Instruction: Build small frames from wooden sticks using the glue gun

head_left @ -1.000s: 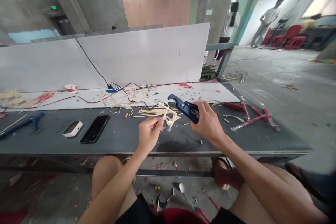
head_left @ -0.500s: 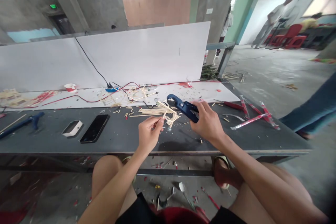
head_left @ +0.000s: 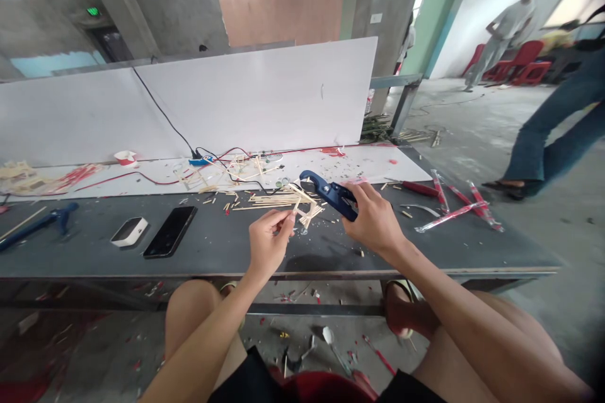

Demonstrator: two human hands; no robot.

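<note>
Between the thumb and fingers of my left hand (head_left: 270,238) is a small pale wooden stick piece (head_left: 296,206). My right hand (head_left: 375,214) is wrapped round the handles of a blue cutting tool (head_left: 326,192), whose curved jaw points left, above and to the right of my left hand. Just beyond my left fingertips, a small frame of joined pale sticks (head_left: 308,211) stands over the grey bench; whether my fingers touch it I cannot tell. Behind it lies a pile of loose thin sticks (head_left: 269,201).
A black phone (head_left: 171,232), a white box (head_left: 129,232) and a blue tool (head_left: 59,217) lie left. Red-wrapped sticks (head_left: 439,218) and a red-handled tool (head_left: 420,189) lie right. A white panel (head_left: 255,101) stands behind. People are at the right.
My hands have barely moved. At the right, a person in blue jeans has stepped into fuller view, and a person in light clothes farther back has shifted right.
</note>
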